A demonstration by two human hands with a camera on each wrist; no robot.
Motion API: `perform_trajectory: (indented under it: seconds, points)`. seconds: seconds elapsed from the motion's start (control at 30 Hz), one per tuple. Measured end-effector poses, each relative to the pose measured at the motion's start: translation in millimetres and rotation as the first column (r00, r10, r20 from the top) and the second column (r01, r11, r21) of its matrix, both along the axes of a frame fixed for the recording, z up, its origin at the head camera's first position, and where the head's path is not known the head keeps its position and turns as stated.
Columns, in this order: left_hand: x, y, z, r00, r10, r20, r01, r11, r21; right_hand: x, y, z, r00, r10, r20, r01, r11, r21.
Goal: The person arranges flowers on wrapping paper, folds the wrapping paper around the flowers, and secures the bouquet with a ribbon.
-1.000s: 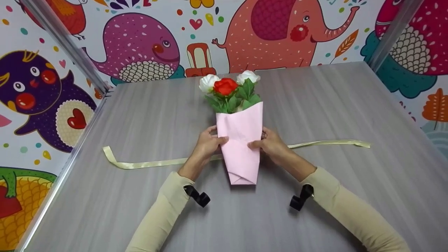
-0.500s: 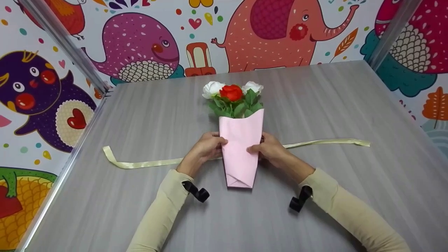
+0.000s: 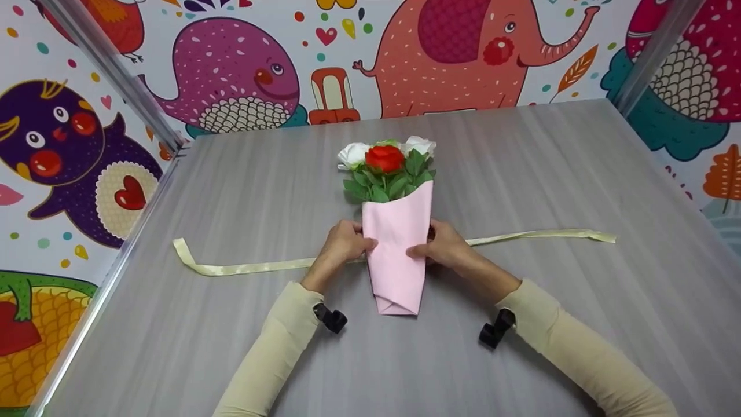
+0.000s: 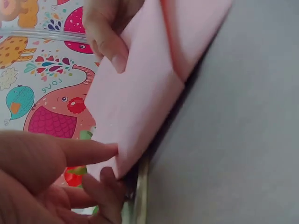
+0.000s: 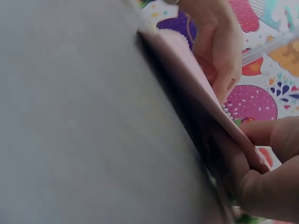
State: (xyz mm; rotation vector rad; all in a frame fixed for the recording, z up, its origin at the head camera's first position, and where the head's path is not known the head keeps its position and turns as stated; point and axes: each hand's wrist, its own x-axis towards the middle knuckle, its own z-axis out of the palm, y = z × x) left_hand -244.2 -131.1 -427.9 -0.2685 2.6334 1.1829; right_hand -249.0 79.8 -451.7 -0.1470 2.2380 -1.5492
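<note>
A bouquet wrapped in pink paper (image 3: 398,272) lies mid-table, its folded bottom end toward the person. From its top show a red rose (image 3: 384,158), a white rose (image 3: 353,156) on either side and green leaves (image 3: 370,182). My left hand (image 3: 345,243) pinches the wrap's left edge, thumb on the front and fingers behind. My right hand (image 3: 448,246) grips the right edge the same way, its fingers hidden under the paper. A pale yellow ribbon (image 3: 255,268) runs crosswise beneath the bouquet, its middle hidden. In the left wrist view both thumbs press the pink paper (image 4: 135,93).
The ribbon's right end (image 3: 579,234) stretches across the grey table (image 3: 521,162). Cartoon-printed walls (image 3: 336,46) stand at the back and sides, with metal posts (image 3: 110,75) at the corners. Black straps (image 3: 331,318) hang from both wrists.
Both hands have drawn the bouquet a little toward the person, and its flowers now sit lower in the head view. The ribbon has stayed in place.
</note>
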Motion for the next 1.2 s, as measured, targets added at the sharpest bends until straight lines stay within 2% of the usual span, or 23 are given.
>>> perform_trajectory:
  seconds: [0.1,0.2,0.33,0.43,0.6,0.7,0.8,0.87,0.97,1.07,1.2]
  points:
    - [-0.8,2.9,-0.6,1.000,0.001,0.007,-0.001,0.997,-0.077,-0.1,4.0,4.9,0.994,0.062,-0.093,-0.042,0.977,0.208]
    - [-0.5,4.8,-0.9,1.000,-0.011,-0.006,0.010,0.990,-0.143,1.7,8.1,8.6,0.977,0.116,-0.180,-0.031,0.908,0.418]
    - [1.9,4.8,0.3,0.999,-0.045,-0.030,0.039,0.983,-0.182,4.8,11.8,12.8,0.956,0.149,-0.251,0.022,0.822,0.569]
    - [4.3,0.2,4.1,0.997,-0.073,-0.017,0.070,0.986,-0.153,3.5,16.3,17.3,0.955,0.171,-0.243,0.008,0.802,0.597]
    - [7.1,-19.8,13.4,0.990,-0.138,-0.001,0.137,0.987,-0.087,-6.1,32.9,32.0,0.946,0.265,-0.188,-0.093,0.775,0.625]
    - [7.6,-35.6,15.6,0.978,-0.201,-0.061,0.196,0.978,-0.074,-13.5,48.4,43.1,0.928,0.334,-0.164,-0.159,0.753,0.638]
    - [7.9,-50.5,15.1,0.956,-0.262,-0.135,0.253,0.964,-0.082,-19.8,65.4,53.6,0.914,0.380,-0.142,-0.212,0.745,0.632]
    - [8.5,-59.2,14.6,0.943,-0.295,-0.157,0.281,0.954,-0.106,-22.8,76.6,59.6,0.907,0.400,-0.134,-0.236,0.745,0.624]
    - [9.5,-69.7,13.3,0.936,-0.326,-0.136,0.308,0.941,-0.137,-26.8,93.0,65.2,0.901,0.413,-0.131,-0.252,0.746,0.617]
    - [11.5,-77.6,10.9,0.931,-0.357,-0.078,0.339,0.924,-0.175,-30.1,106.6,66.0,0.898,0.420,-0.134,-0.252,0.739,0.625]
    - [13.0,-84.1,6.0,0.913,-0.406,-0.034,0.389,0.894,-0.220,-34.7,120.5,61.4,0.888,0.445,-0.121,-0.258,0.697,0.669]
